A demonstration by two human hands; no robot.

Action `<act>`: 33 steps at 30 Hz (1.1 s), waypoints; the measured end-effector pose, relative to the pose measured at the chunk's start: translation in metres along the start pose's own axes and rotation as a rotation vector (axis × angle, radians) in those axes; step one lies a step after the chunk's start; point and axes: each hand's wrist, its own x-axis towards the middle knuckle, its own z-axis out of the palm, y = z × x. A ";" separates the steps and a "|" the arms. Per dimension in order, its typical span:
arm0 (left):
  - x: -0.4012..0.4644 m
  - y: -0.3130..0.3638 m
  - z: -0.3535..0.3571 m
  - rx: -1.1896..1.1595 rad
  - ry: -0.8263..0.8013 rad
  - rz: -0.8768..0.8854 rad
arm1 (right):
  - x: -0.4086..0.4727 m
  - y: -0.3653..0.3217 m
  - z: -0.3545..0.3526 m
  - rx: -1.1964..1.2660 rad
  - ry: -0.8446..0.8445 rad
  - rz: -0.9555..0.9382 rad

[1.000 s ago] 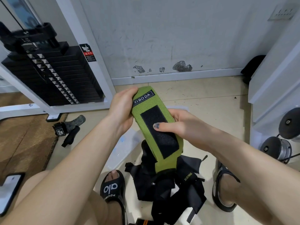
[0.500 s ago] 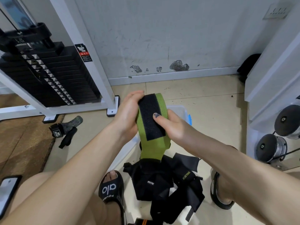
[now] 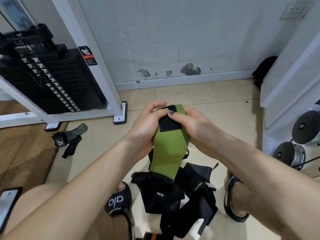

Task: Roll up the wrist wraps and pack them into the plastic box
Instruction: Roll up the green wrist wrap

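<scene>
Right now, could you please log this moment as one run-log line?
stage: rolling | left hand: grips green wrist wrap | right hand: grips it | black wraps: on floor, unrolled

We are observing a beige tiled floor [image 3: 216, 104] carrying a heap of black wraps [image 3: 174, 196] at six o'clock, a camouflage strap [image 3: 69, 134] lying at nine o'clock beside a brown mat [image 3: 22, 153], and a white machine frame's feet [image 3: 119, 115] resting toward eleven o'clock.
</scene>
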 end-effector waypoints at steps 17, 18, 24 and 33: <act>0.009 0.009 -0.010 0.055 0.042 0.093 | -0.005 -0.011 -0.008 -0.128 0.034 0.008; 0.010 0.010 -0.011 0.054 0.044 0.095 | -0.005 -0.013 -0.009 -0.121 0.051 -0.001; 0.013 0.011 -0.014 0.427 0.031 0.166 | -0.005 -0.027 -0.017 0.021 0.091 -0.016; 0.004 0.005 -0.036 0.970 -0.154 0.636 | -0.005 -0.032 -0.021 0.091 0.092 -0.012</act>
